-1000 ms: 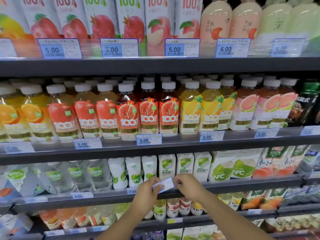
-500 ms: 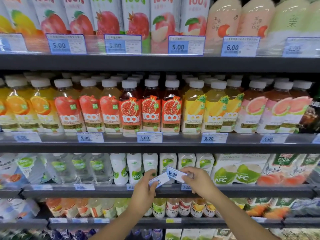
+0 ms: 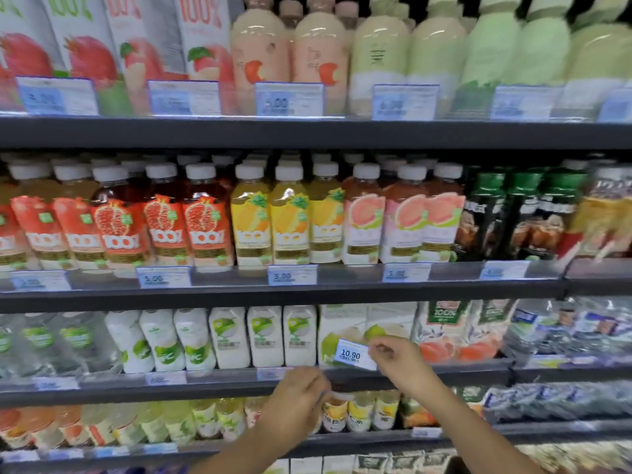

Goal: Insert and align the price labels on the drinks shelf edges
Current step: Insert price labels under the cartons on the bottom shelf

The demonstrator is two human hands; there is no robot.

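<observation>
White-and-blue paper price label (image 3: 354,354) marked 10.90 was pinched by its right end in the right hand (image 3: 400,366), at that hand's 9 o'clock. It sat slightly tilted in front of the white-and-green coconut-drink carton (image 3: 342,328), above the dark grey shelf edge with its clear plastic rail (image 3: 455,369), and was not yet seated in it. The left hand (image 3: 297,401), at the label's 7 o'clock, was curled and seemed to pinch a pale blurred strip (image 3: 338,395); what that strip was could not be told.

The risks, as judged from this: held by one end only, the thin paper could buckle or catch on the rail's lip. It could seat crooked. It could land under the wrong drink, since the white plastic bottles (image 3: 265,336) stood just beside the carton at 9 o'clock. A loose pinch could drop it.
</observation>
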